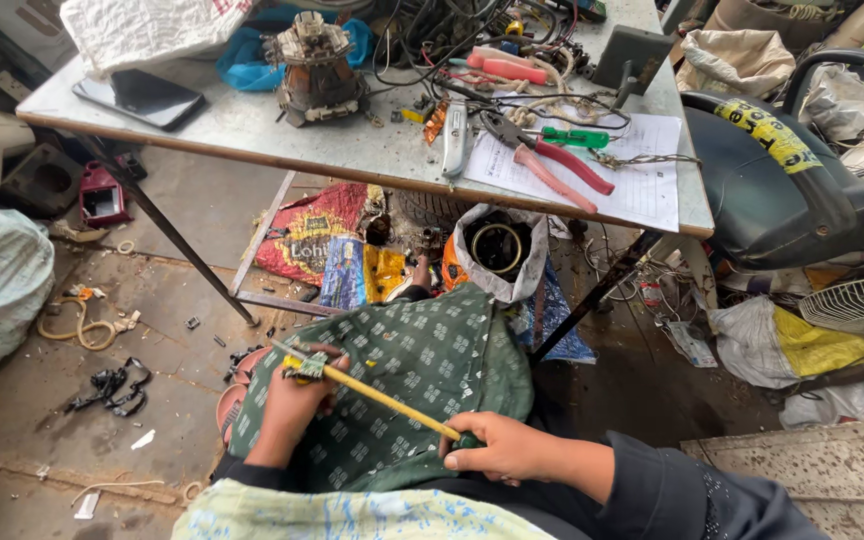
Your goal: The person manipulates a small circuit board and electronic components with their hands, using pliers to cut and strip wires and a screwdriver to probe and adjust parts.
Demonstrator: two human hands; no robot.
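a grey table [252, 135] stands at the far side. on it lie a phone [139, 97], a motor [318, 70], pliers [546, 160] and a paper sheet [642, 185]. the dirty floor [42, 400] carries scraps.

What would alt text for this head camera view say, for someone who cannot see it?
A seated person's left hand holds a small circuit board and the right hand a thin yellow rod above a green patterned lap. Ahead, a cluttered worktable carries red-handled pliers, a motor part and a phone.

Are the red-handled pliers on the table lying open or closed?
Open. The pliers lie flat on the sheet of paper, their two red handles spread apart in a V toward the table edge.
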